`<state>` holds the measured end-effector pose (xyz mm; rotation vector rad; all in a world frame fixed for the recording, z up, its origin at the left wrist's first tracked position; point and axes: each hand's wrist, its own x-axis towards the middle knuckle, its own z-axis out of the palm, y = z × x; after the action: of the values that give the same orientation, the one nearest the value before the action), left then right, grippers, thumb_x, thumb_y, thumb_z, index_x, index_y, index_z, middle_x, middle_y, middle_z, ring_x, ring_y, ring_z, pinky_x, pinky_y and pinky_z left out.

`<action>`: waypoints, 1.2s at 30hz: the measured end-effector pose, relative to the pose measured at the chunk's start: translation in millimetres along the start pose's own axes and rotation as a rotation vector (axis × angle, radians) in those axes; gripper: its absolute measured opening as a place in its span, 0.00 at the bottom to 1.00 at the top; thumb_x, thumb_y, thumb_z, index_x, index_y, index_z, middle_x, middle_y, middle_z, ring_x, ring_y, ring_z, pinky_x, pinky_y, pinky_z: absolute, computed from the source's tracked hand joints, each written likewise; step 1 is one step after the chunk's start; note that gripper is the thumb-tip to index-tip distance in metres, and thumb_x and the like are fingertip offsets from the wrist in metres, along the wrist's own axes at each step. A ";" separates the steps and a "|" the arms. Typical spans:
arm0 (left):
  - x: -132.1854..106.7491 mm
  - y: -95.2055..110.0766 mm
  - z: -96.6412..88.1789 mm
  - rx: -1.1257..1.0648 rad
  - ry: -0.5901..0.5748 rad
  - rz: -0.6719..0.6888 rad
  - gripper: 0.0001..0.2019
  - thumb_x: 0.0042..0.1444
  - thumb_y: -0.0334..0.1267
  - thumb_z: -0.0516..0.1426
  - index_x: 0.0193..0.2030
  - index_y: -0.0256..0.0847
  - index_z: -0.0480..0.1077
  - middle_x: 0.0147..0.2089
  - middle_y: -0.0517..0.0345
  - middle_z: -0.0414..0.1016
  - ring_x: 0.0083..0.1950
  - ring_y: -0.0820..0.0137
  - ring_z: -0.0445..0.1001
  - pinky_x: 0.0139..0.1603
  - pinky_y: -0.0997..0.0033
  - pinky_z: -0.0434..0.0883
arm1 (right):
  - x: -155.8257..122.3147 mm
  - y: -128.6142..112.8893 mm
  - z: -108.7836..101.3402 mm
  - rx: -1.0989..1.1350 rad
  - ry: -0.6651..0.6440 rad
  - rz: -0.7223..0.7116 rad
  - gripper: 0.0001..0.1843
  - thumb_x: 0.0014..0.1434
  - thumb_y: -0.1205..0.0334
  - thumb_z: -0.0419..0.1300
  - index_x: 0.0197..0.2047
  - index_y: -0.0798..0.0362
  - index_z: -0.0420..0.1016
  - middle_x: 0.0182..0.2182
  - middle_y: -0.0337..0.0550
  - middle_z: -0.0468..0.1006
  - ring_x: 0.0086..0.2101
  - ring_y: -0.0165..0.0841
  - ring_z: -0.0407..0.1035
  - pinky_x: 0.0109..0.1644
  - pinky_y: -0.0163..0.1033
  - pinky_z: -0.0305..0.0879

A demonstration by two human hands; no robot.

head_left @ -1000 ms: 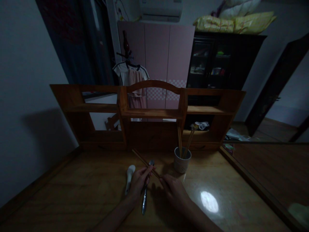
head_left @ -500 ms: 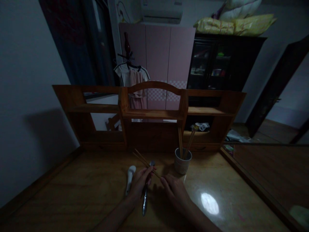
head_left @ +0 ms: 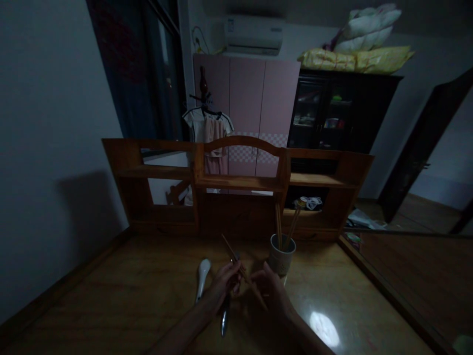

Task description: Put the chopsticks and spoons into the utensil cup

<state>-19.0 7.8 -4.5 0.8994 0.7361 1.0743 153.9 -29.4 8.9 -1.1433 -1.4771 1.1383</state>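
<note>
Table (head_left: 111, 301): right hand (head_left: 272, 292) just nearer than the cup (head_left: 281, 259), loosely curled, hold unclear; left hand (head_left: 224, 283), farther left of cup, grip pinched on chopsticks (head_left: 249, 281) left of cup, slanting far-left to near-right toward right palm.

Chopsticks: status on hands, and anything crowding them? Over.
Left hand holding chopsticks. Right hand at their near end, grip unclear. Metal spoon partly hidden by left hand; white spoon left of it, cup just beyond right hand.
</note>
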 end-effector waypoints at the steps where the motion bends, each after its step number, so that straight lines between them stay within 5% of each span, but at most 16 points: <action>1: -1.8 0.4 0.6 0.045 -0.054 -0.015 0.20 0.51 0.53 0.62 0.33 0.34 0.72 0.22 0.65 0.65 0.18 0.81 0.60 0.18 0.80 0.57 | 0.8 -2.2 -0.1 0.029 0.040 -0.009 0.40 0.64 0.34 0.37 0.38 0.59 0.76 0.26 0.45 0.74 0.25 0.32 0.67 0.29 0.33 0.60; 6: -24.0 11.7 8.3 0.362 -0.516 -0.206 0.21 0.53 0.53 0.60 0.32 0.32 0.75 0.22 0.61 0.67 0.20 0.77 0.65 0.23 0.77 0.62 | 9.9 -22.1 0.7 0.000 0.120 -0.090 0.25 0.58 0.39 0.56 0.29 0.55 0.71 0.23 0.37 0.68 0.25 0.30 0.63 0.26 0.32 0.57; 9: -36.9 18.9 13.2 0.470 -0.640 -0.235 0.20 0.52 0.53 0.60 0.29 0.34 0.75 0.23 0.60 0.69 0.22 0.76 0.67 0.26 0.76 0.63 | 17.1 -29.2 1.8 -0.053 0.039 -0.041 0.25 0.54 0.39 0.60 0.24 0.54 0.64 0.16 0.31 0.60 0.17 0.26 0.55 0.18 0.31 0.48; 13: -42.6 16.9 19.1 0.546 -0.534 -0.111 0.18 0.51 0.52 0.61 0.28 0.35 0.75 0.22 0.62 0.67 0.22 0.76 0.64 0.25 0.76 0.60 | 16.1 -48.3 -1.5 -0.108 -0.019 -0.064 0.22 0.55 0.42 0.61 0.27 0.52 0.62 0.17 0.31 0.62 0.16 0.26 0.58 0.17 0.30 0.50; 18: -40.8 11.2 26.7 0.623 -0.354 0.140 0.17 0.54 0.50 0.59 0.34 0.36 0.80 0.22 0.59 0.68 0.22 0.75 0.64 0.24 0.76 0.60 | -4.2 -111.9 -15.0 -0.390 0.030 -0.289 0.19 0.61 0.49 0.58 0.26 0.53 0.62 0.21 0.33 0.62 0.23 0.27 0.59 0.23 0.30 0.53; 24: -33.7 15.1 27.5 0.703 -0.270 0.530 0.12 0.54 0.48 0.62 0.35 0.43 0.81 0.40 0.50 0.76 0.43 0.64 0.74 0.44 0.68 0.69 | -18.3 -152.8 -24.3 -0.557 0.077 -0.438 0.10 0.63 0.57 0.56 0.32 0.53 0.68 0.26 0.36 0.67 0.27 0.28 0.63 0.29 0.31 0.59; 36: -27.1 1.2 18.4 0.856 -0.271 0.389 0.13 0.58 0.46 0.58 0.38 0.42 0.81 0.36 0.54 0.81 0.39 0.66 0.76 0.42 0.73 0.67 | -13.2 -137.6 -36.0 -0.490 -0.070 -0.369 0.07 0.62 0.58 0.58 0.35 0.52 0.70 0.27 0.37 0.73 0.28 0.30 0.70 0.30 0.31 0.65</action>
<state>-12.3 -22.2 6.9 1.9429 0.8158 0.9300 173.0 -57.2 147.7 -1.0893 -1.9912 0.5806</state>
